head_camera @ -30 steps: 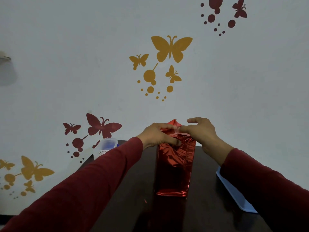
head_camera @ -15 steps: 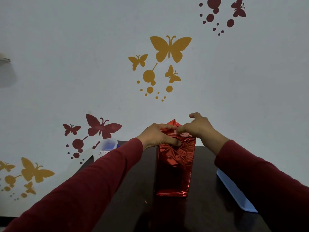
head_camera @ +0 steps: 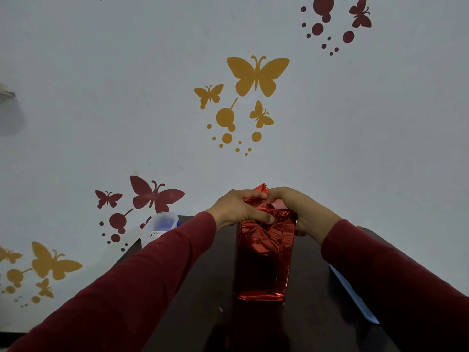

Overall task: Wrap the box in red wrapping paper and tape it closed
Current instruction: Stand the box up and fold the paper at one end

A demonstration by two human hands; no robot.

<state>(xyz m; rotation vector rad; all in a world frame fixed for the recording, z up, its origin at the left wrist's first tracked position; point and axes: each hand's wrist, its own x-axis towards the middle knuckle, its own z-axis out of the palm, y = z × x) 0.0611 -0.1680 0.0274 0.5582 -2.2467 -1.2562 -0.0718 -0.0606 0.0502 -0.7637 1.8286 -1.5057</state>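
Since the earlier frame, the right hand (head_camera: 302, 212) has been dropped around the far right corner of the foil-wrapped box (head_camera: 265, 255), which stands upright mid-worktop (head_camera: 208, 295). Its top flap is pinched by the left hand (head_camera: 238, 208). Folds should be creased flat before taping.

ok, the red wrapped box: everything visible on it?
The box stands upright on the dark table, covered in shiny, crinkled red foil paper. A loose pointed flap sticks up at its top far edge. The left hand and right hand grip the paper at the top. No tape is discernible.
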